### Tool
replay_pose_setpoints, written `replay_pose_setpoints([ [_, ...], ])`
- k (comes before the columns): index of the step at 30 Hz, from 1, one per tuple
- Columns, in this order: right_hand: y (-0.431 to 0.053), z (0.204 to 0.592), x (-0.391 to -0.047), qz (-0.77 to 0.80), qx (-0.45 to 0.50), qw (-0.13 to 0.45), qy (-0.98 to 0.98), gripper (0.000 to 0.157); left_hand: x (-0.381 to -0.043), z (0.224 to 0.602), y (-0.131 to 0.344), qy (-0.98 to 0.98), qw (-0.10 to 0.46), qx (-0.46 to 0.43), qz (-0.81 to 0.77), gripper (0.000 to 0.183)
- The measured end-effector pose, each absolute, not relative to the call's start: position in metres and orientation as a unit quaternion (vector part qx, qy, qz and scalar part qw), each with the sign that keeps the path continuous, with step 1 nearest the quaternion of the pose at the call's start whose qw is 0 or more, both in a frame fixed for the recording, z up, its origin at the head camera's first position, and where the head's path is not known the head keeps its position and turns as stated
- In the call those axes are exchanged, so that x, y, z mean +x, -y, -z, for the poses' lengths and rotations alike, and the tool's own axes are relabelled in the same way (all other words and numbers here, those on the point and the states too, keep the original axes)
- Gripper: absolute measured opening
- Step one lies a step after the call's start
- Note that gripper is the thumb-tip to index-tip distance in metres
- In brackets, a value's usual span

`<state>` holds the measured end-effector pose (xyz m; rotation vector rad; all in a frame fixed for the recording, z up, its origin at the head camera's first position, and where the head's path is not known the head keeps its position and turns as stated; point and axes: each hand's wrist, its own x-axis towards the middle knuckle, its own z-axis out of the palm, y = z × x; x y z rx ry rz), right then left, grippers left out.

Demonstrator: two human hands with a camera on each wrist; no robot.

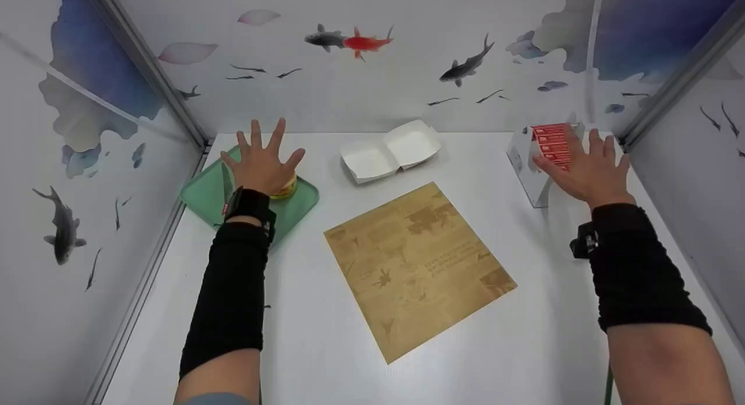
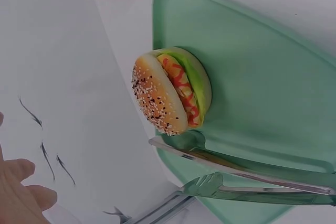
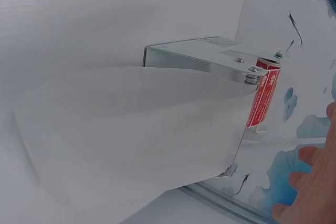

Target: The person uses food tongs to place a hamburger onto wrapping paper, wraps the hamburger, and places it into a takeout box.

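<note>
With its fingers spread, my left hand [image 1: 265, 166] hovers over a green tray [image 1: 294, 219] at the back left and holds nothing. On that tray lies a burger [image 2: 160, 90] with a sesame bun, lettuce and red sauce. Beside it lie metal tongs [image 2: 247, 174], one end fork-shaped. At the back right, my right hand [image 1: 593, 169] is spread next to a metal dispenser [image 3: 191, 59], likewise holding nothing. A roll with red printed labels [image 3: 264, 95] sits in the dispenser, and a broad white strip [image 3: 131, 124] curves out of it towards the front.
A white paper box [image 1: 372, 160] stands unfolded near the back wall. In the middle of the white table [image 1: 326, 335] a square of printed brown paper [image 1: 407, 277] lies flat, turned at an angle. Walls painted with fish [image 1: 364, 42] enclose the back and both sides.
</note>
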<state>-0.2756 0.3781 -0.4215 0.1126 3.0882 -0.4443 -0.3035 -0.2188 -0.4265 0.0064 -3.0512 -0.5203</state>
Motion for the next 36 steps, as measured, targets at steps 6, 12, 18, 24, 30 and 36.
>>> replay_pose_setpoints([
  [6, -0.372, 0.42, -0.279, 0.149, 0.025, 0.0, -0.989, 0.109, -0.307, 0.428, 0.213, 0.987, 0.02, -0.006, 0.162, 0.083],
  [12, -0.354, 0.415, -0.282, 0.157, -0.023, -0.044, -0.986, 0.101, -0.299, 0.434, 0.191, 0.987, 0.04, -0.055, 0.145, 0.081],
  [18, -0.319, 0.417, -0.276, 0.151, -0.119, -0.104, -0.976, 0.079, -0.265, 0.446, 0.16, 0.981, 0.059, -0.121, 0.141, 0.07],
  [24, -0.28, 0.448, -0.258, 0.142, -0.242, -0.059, -0.958, 0.057, -0.212, 0.477, 0.132, 0.977, 0.01, -0.151, 0.15, 0.065],
  [30, -0.254, 0.495, -0.239, 0.119, -0.299, 0.022, -0.947, 0.061, -0.15, 0.516, 0.109, 0.973, -0.006, -0.168, 0.159, 0.069],
  [36, -0.251, 0.526, -0.227, 0.114, -0.306, 0.046, -0.944, 0.072, -0.114, 0.543, 0.094, 0.974, -0.005, -0.168, 0.15, 0.079],
])
